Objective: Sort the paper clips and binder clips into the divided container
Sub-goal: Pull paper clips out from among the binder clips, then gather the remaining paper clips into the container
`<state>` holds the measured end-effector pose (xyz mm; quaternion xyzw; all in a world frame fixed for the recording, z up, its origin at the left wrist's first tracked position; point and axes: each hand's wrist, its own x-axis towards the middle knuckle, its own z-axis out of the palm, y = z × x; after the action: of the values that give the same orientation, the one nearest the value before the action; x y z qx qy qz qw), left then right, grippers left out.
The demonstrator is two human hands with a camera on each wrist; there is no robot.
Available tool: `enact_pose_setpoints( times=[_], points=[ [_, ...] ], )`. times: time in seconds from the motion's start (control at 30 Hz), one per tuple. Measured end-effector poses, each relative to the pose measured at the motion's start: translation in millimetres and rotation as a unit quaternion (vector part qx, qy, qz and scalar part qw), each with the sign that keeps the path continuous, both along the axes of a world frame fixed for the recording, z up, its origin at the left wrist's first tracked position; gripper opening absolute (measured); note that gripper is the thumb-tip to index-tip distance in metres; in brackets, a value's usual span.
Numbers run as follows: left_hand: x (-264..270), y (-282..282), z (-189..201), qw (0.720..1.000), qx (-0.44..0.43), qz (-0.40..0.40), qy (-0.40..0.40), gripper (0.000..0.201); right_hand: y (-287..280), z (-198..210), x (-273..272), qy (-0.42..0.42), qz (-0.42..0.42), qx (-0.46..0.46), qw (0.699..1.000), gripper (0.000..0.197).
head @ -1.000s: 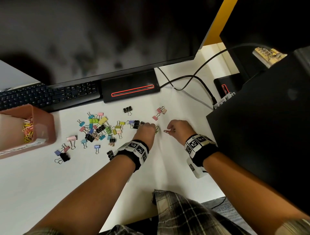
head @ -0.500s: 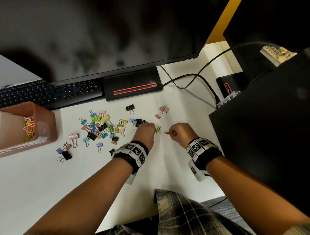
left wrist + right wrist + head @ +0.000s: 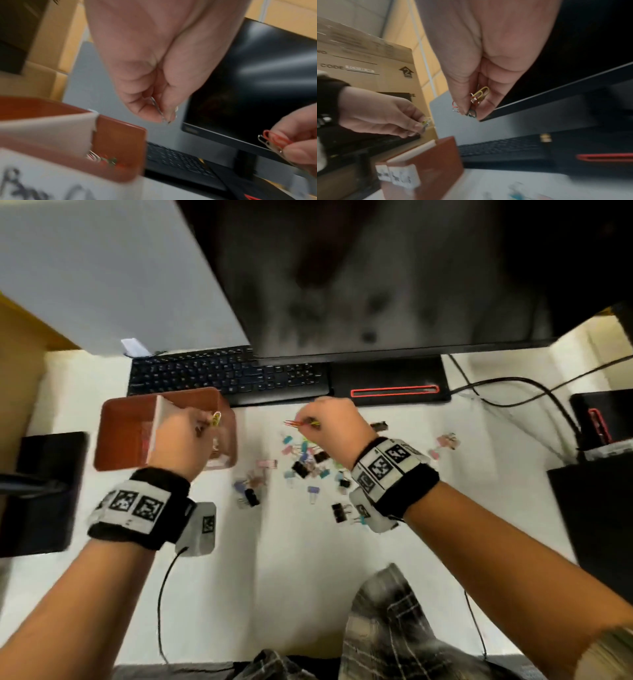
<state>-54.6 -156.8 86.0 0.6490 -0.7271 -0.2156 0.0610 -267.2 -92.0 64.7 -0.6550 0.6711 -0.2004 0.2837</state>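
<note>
Now: both hands raised with paper clips, left over the container

Left hand (image 3: 183, 436) pinches a yellowish paper clip (image 3: 216, 418) between thumb and fingertips, above the right compartment of the brown divided container (image 3: 118, 436). A white divider (image 3: 158, 419) splits that container; coloured paper clips (image 3: 104, 160) lie in the right compartment, and white handwritten labels (image 3: 397, 175) are stuck to the front wall. What the left compartment holds cannot be told.

Right hand (image 3: 329, 422) pinches a small bunch of clips (image 3: 476, 98): one yellow, one red, one dark, plus bare metal. It hangs above the scattered binder clips (image 3: 301, 463), which lie on the white desk (image 3: 274, 577) in black, pink, blue and green, just right of the container.

Compared with half a second ago, both hands have lifted off the desk. The left has travelled from the pile to the container; the right has moved leftward. The head view has swung left, so the container now sits near centre, in front of the black keyboard (image 3: 226, 374).
</note>
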Motion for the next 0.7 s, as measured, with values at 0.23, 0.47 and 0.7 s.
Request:
enact_pose_setpoints(
  times=[0.23, 0.47, 0.7],
  points=[
    [51.3, -59.8, -20.0, 0.999, 0.052, 0.002, 0.007, 0.021, -84.3, -2.4, 138.5, -0.036, -0.025, 0.027, 0.999, 0.018],
    [63.5, -50.1, -7.8, 0.991, 0.018, -0.072, 0.115, 0.034, -63.6, -15.1, 150.7, -0.142, -0.076, 0.017, 0.987, 0.033],
    [9.1, 22.5, -24.3, 0.943, 0.075, -0.237, 0.22, 0.023, 46.0, -41.0, 17.0, -0.028, -0.203, -0.019, 0.978, 0.022]
  ],
)
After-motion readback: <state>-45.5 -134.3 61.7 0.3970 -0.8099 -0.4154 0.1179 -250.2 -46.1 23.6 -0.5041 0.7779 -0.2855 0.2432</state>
